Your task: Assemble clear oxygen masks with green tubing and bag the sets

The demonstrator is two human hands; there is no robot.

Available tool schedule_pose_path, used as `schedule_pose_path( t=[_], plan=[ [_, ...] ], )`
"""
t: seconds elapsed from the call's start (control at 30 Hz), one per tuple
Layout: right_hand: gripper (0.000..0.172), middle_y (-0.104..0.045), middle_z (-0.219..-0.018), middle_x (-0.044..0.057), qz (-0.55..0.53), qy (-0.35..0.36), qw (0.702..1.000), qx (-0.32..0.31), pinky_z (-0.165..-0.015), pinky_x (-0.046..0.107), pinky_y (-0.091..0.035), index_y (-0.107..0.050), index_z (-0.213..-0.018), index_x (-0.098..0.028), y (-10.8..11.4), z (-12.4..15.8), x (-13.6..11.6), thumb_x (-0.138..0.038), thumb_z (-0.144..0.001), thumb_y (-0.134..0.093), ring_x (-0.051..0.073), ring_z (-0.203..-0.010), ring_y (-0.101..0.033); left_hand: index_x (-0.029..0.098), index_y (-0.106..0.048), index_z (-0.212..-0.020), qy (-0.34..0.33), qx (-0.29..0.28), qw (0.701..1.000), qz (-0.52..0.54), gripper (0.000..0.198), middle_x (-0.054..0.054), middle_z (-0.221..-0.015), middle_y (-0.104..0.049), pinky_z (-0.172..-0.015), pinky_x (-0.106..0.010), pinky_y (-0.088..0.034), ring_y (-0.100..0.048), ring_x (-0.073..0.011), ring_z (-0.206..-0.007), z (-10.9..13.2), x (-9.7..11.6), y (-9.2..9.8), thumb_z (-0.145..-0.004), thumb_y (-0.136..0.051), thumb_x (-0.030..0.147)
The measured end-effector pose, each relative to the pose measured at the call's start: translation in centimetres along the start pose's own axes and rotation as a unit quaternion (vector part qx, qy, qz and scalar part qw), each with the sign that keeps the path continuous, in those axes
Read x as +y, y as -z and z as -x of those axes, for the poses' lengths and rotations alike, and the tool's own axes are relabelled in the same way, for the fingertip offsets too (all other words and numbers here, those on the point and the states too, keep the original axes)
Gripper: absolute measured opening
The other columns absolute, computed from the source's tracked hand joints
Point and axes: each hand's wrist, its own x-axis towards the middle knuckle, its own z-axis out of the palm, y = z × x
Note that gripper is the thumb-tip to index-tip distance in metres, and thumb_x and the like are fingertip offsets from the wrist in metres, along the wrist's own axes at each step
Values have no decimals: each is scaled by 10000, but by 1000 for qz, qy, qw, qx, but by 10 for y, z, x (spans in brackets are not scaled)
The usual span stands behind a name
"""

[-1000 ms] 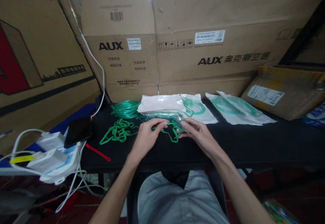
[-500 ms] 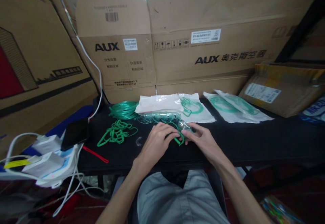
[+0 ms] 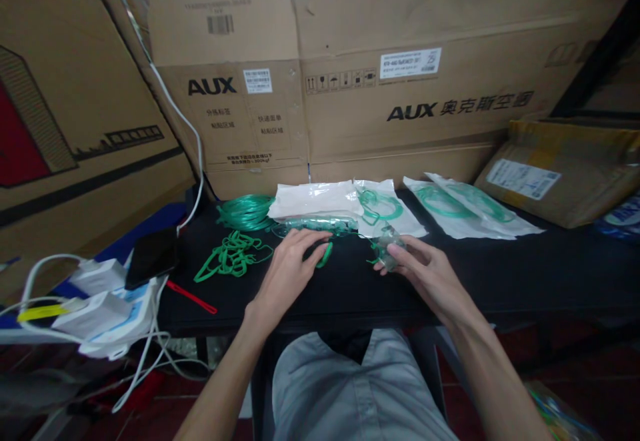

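Between left hand [image 3: 289,273] and right hand [image 3: 426,273]: bare black table [image 3: 350,289], open.
Left: green bands [image 3: 233,257], phone [image 3: 153,256] in the way.
Back: pouches [image 3: 320,199], cardboard boxes [image 3: 400,107] wall it off.
Right front: tabletop free.

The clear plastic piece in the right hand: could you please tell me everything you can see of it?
The clear plastic piece is small, see-through with a green tint, and looks like soft moulded plastic; its exact shape is blurred. A thin green band hangs at its left side. The right hand pinches it, close over the black table, in front of the white pouches. The left hand is apart from it, resting on a separate green loop.
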Motion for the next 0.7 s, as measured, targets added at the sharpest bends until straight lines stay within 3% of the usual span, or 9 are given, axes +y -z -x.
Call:
schedule_pose_path(
  t=[0.07, 0.17, 0.23, 0.33, 0.4, 0.5, 0.7],
  plan=[
    [345, -738, -881, 58, 1, -14, 999, -32, -741, 327, -577, -723, -1014, -163, -3, 2, 0, -429, -808, -799, 201, -760, -705, 244, -610, -1314, -12, 7, 1000, 24, 328, -44, -1267, -660, -1011, -364, -475, -611, -207, -1115, 0, 14, -7, -990, -589, 292],
    [391, -756, -903, 61, 19, -31, 997, -70, -789, 341, -577, -714, -1086, -171, -6, 4, 1, -428, -805, -803, 204, -781, -715, 258, -581, -1353, -41, -1, 998, 40, 370, -59, -1329, -614, -1046, -372, -463, -573, -220, -1209, 0, 28, -19, -986, -592, 304],
    [398, -766, -899, 60, 30, -31, 995, -89, -811, 342, -572, -713, -1095, -175, -6, 5, 0, -431, -804, -803, 208, -794, -723, 240, -618, -1296, -53, -15, 998, 36, 316, -58, -1293, -633, -1040, -374, -456, -580, -219, -1185, 0, 31, -25, -983, -597, 282],
    [399, -776, -894, 57, 46, -32, 993, -100, -822, 338, -564, -715, -1089, -186, -6, 5, -2, -435, -792, -811, 214, -803, -733, 209, -699, -1060, -56, -26, 997, 35, 142, -31, -1138, -698, -1023, -372, -430, -619, -195, -1055, 0, 28, -27, -993, -576, 236],
    [404, -779, -898, 58, 51, -37, 993, -99, -828, 336, -562, -717, -1086, -190, -6, 5, -4, -439, -783, -816, 219, -813, -736, 198, -695, -943, -55, -36, 997, 38, 136, -15, -1058, -714, -1001, -368, -416, -623, -186, -1001, 0, 26, -26, -995, -571, 218],
    [404, -775, -932, 58, 51, -34, 994, -92, -834, 335, -562, -721, -1073, -193, -5, 5, -6, -440, -771, -821, 218, -822, -735, 196, -669, -945, -46, -54, 996, 52, 114, -12, -1034, -711, -944, -347, -425, -606, -192, -992, 0, 27, -26, -995, -575, 237],
    [417, -740, -993, 56, 70, -5, 994, -85, -814, 330, -571, -739, -1021, -197, -4, 4, -6, -417, -693, -871, 222, -862, -711, 216, -642, -1021, 6, -29, 995, 95, 120, 0, -994, -682, -844, -305, -444, -591, -167, -874, 1, 34, -30, -970, -619, 322]
  ],
)
